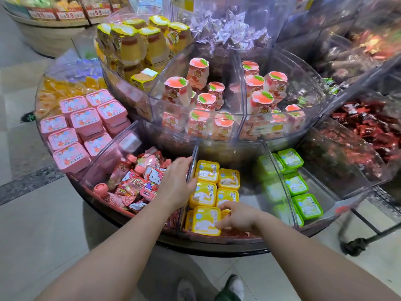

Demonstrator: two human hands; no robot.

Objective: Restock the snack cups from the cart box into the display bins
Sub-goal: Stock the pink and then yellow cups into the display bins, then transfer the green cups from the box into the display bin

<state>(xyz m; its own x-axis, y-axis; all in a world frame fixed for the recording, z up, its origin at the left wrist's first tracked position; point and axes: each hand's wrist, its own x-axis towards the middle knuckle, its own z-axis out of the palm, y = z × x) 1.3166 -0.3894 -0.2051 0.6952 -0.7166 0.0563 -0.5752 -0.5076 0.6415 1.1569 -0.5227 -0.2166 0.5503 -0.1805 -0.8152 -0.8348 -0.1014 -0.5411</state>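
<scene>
My right hand (235, 216) sits low in the middle of the frame, fingers curled onto the right edge of the nearest yellow cup (206, 220), which lies just to the hand's left at the front of the yellow bin (247, 205). I judge the hand is touching or lightly pinching that cup's rim, not wrapped around it; how firm the hold is I cannot tell. The cup lies flat, lid up, its longer side running roughly toward the back of the bin, in line with the other yellow cups (214, 181) stacked two across behind it.

My left hand (178, 181) is higher and left of centre, palm down, fingers bent over the clear divider (192, 168) between the yellow bin and the pink pouches (141, 181). It holds no cup; it seems to brace the wall.

So the right hand is the nearer one to the front cup, and the move ahead, as I judge it, is to nudge that cup left and square against its row. The space to the right of the cups in the bin looks bare. The cart box is not in view.
</scene>
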